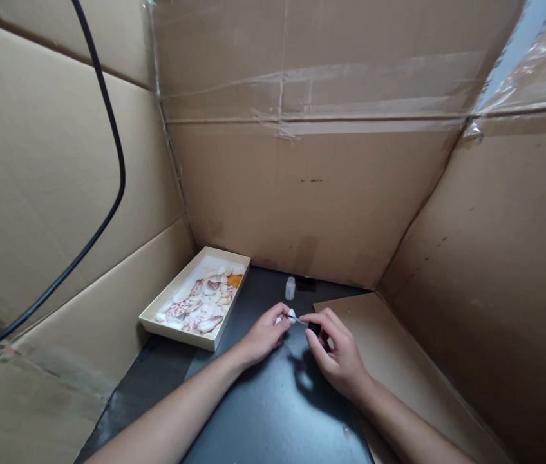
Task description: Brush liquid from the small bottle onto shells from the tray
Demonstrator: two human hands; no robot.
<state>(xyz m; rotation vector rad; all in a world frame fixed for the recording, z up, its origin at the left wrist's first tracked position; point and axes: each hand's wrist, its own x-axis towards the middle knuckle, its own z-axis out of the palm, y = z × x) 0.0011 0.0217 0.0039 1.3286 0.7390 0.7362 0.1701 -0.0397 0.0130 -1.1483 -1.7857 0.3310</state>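
Observation:
My left hand (pixel 264 336) pinches a small white piece (pixel 292 316), possibly a shell, between thumb and fingertips; part of it is hidden by the fingers. From the right, my right hand (pixel 340 356) grips an applicator brush by its black cap (pixel 314 328). The brush's thin stem points left, its tip at the white piece. Just beyond both hands, a small translucent bottle (pixel 290 290) stands upright on the dark table (pixel 273 393), with no cap on it.
At the left, a shallow cream box (pixel 181 336) holds many white, reddish-patterned and orange shells (pixel 205 299). A flat cardboard sheet (pixel 379 348) lies on the right. Taped cardboard walls (pixel 302 212) enclose the table, and a black cable (pixel 121 167) hangs at the left.

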